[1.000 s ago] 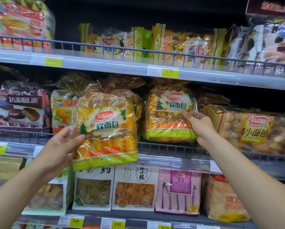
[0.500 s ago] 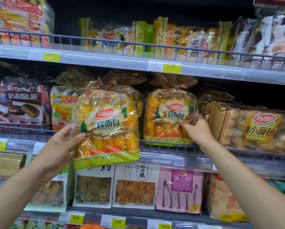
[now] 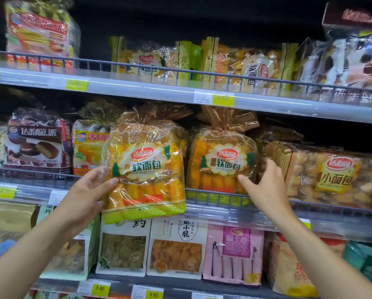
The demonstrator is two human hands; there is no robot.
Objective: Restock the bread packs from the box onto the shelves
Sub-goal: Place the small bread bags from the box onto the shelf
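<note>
My left hand (image 3: 84,196) grips a clear bread pack (image 3: 145,169) with a yellow-green base by its lower left edge, held upright in front of the middle shelf (image 3: 234,212). A matching bread pack (image 3: 220,162) stands on that shelf behind the wire rail, to the right of the held one. My right hand (image 3: 264,188) lies against this pack's lower right side, thumb on its front, fingers spread along the side. The box is not in view.
A chocolate pie pack (image 3: 37,141) and a yellow pack (image 3: 88,147) stand left on the middle shelf, a small-bread bag (image 3: 331,175) right. The upper shelf (image 3: 180,91) carries more bread packs. Snack bags (image 3: 176,247) fill the lower shelf.
My right hand slid down the shelved pack's right side and the pack shifted back and straightened. The held pack rose slightly toward the shelf.
</note>
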